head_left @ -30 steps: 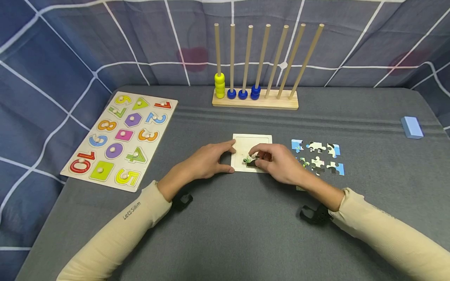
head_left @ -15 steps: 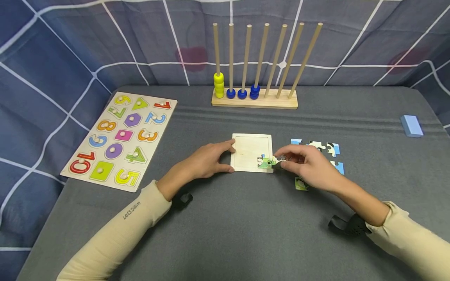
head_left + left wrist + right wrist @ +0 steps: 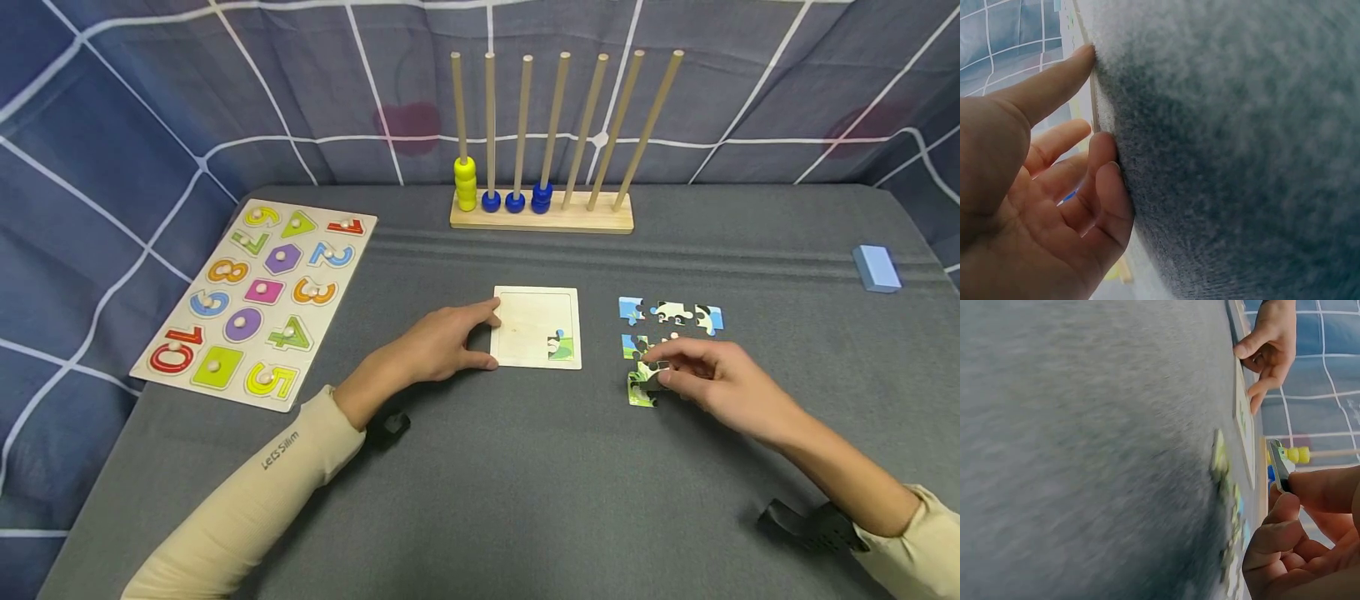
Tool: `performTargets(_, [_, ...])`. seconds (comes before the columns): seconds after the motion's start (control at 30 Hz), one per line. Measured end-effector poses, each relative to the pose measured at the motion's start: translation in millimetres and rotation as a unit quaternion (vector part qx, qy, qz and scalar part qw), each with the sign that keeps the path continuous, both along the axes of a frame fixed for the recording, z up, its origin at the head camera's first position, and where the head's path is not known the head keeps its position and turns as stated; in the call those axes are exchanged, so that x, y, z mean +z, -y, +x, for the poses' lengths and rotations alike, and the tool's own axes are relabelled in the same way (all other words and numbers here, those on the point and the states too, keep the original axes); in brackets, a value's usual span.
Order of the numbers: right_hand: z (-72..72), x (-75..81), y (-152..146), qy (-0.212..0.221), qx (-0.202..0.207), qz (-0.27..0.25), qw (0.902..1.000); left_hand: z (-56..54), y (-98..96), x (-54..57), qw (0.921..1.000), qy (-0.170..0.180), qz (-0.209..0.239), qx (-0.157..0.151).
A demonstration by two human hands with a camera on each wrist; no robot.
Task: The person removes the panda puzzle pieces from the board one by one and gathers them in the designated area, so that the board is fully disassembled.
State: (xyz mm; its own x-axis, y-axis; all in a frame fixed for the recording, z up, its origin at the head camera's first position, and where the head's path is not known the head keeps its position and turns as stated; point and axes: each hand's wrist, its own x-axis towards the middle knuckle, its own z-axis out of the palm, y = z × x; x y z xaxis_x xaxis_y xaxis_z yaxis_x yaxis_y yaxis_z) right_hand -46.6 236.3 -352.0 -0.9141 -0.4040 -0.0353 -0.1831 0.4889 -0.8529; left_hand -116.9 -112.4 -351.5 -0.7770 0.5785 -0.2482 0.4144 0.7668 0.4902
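Observation:
A square wooden puzzle tray lies mid-table, with one green-and-white jigsaw piece in its near right corner. My left hand touches the tray's left edge, thumb and fingers spread along it. My right hand pinches another jigsaw piece between thumb and fingers, its dark edge facing the right wrist camera. That hand is over the loose panda jigsaw pieces right of the tray, hiding some. Those in sight include a blue one, a black-and-white one and a green one.
A number-and-shape peg board lies at the left. Behind the tray stands a wooden bead rack with tall rods and yellow and blue beads. A light blue block sits at the far right. A checked cloth hangs behind the table.
My right hand has moved right and nearer, from over the tray to the loose pieces, still pinching its jigsaw piece. The piece in the tray's corner has come into sight. My left hand stayed.

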Motion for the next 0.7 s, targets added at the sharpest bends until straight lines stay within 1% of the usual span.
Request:
performTargets(0.13, [6.7, -3.0, -11, 0.006, -0.008, 0.008, 0.9999, -0.1, 0.2, -0.4, 1.0000, -0.002, 0.002, -0.001])
performTargets(0.33, [12.7, -8.6, -23, 0.002, -0.014, 0.018, 0.9997, 0.5, 0.9, -1.0, 1.0000, 0.001, 0.003, 0.001])
performTargets(0.57, [15.0, -19.7, -31, -0.032, -0.011, 0.025, 0.9991, 1.0, 1.3, -1.8, 1.0000, -0.002, 0.004, 0.003])
performTargets(0.7, [16.6, -21.5, -31, -0.051, -0.009, 0.045, 0.9976, 1.0, 1.2, -1.8, 1.0000, 0.000, 0.005, 0.004])
